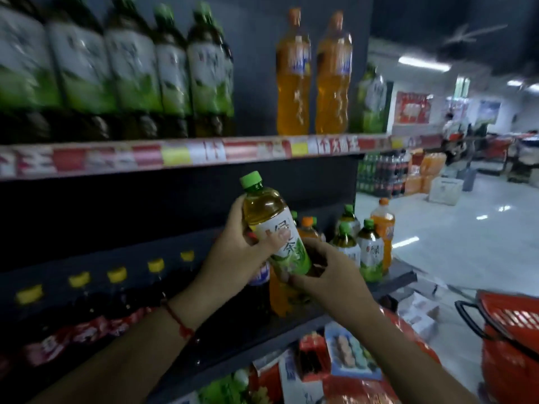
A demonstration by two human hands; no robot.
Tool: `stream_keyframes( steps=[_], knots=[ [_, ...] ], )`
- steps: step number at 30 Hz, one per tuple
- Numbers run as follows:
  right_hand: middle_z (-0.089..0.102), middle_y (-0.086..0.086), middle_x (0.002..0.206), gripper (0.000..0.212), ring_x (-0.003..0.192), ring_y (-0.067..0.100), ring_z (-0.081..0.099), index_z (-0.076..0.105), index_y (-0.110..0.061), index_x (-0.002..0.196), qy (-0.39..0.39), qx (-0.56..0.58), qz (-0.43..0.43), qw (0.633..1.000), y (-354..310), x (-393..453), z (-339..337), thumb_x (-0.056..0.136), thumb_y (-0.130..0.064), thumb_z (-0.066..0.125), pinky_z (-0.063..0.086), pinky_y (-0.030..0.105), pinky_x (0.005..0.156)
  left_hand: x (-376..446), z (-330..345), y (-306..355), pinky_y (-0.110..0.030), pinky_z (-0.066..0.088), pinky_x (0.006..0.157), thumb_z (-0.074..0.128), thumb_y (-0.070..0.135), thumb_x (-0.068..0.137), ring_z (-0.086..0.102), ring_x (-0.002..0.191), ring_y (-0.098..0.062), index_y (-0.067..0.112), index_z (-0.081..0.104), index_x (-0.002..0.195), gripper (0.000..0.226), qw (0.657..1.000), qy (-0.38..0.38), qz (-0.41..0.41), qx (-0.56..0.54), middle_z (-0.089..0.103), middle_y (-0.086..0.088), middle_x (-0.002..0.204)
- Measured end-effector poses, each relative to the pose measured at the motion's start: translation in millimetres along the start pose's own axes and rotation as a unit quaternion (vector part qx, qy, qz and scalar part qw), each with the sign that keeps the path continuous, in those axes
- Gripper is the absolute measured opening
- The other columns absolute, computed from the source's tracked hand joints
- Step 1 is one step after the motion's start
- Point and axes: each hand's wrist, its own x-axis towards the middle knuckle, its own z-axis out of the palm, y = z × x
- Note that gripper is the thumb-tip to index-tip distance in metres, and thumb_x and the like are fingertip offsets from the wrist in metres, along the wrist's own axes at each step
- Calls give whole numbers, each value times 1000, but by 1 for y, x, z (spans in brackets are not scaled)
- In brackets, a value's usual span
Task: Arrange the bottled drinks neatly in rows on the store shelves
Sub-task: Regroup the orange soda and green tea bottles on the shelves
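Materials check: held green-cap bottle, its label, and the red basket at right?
Green-cap bottle: looks like clear glossy plastic, since amber liquid shows through the shoulder. Both the left hand and the right hand grip it. Its label: probably a printed plastic film sleeve, white over green, with a slight sheen. Red basket: likely moulded plastic, slotted walls, with a dark handle; motion blur leaves the finish uncertain.
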Motion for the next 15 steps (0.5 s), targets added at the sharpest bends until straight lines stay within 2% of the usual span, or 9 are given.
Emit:
stream_keyframes(
  steps=[3, 5, 6, 9, 10, 12, 15],
  knots=[
    [69, -21, 106, 54, 95, -6, 64, 58, -42, 119, 17, 30, -39, 999, -45, 22, -13, 72, -37, 86, 58, 21, 77, 16, -27, 56, -16, 53, 79, 79, 25, 83, 66, 101, 1, 47, 41, 132, 66, 992, -22, 65, 107, 68, 22, 112],
    [69, -25, 101, 49, 92, -9, 64, 58, -46, 110, 17, 63, -66, 996, -75, 35, -16, 73, -31, 86, 54, 15, 72, 30, -46, 88, -14, 52, 80, 80, 40, 79, 64, 104, 3, 45, 38, 138, 73, 977, -9, 102, 187, 66, 22, 116],
    [69, -27, 98, 47, 91, -10, 63, 58, -46, 107, 14, 80, -77, 994, -88, 42, -17, 74, -28, 85, 52, 11, 69, 37, -54, 102, -16, 52, 85, 79, 51, 75, 61, 109, 4, 44, 36, 141, 79, 965, 6, 122, 234, 63, 22, 121],
    [69, -25, 94, 44, 87, -13, 63, 58, -43, 102, 17, 125, -105, 986, -124, 69, -15, 75, -20, 84, 51, 9, 64, 58, -74, 138, -39, 52, 96, 68, 77, 65, 54, 122, -7, 39, 24, 151, 104, 917, 54, 164, 360, 50, 14, 141],
    [70, -21, 95, 44, 87, -11, 63, 58, -42, 102, 24, 133, -115, 984, -135, 79, -14, 75, -20, 84, 51, 10, 64, 65, -80, 149, -41, 51, 98, 65, 78, 67, 51, 125, -10, 37, 18, 154, 107, 898, 72, 173, 398, 45, 11, 146],
    [70, -16, 100, 42, 89, -6, 65, 59, -41, 105, 33, 144, -131, 980, -156, 99, -10, 75, -24, 83, 52, 13, 66, 78, -91, 168, -35, 47, 97, 65, 71, 74, 47, 126, -11, 35, 11, 156, 105, 865, 102, 202, 448, 39, 7, 149],
    [68, -17, 105, 37, 95, -3, 64, 56, -44, 106, 27, 146, -149, 978, -180, 127, -5, 81, -30, 78, 52, 16, 71, 102, -104, 187, -27, 38, 91, 65, 65, 80, 46, 128, -12, 32, 8, 157, 101, 834, 132, 223, 486, 39, 5, 150]
  ],
)
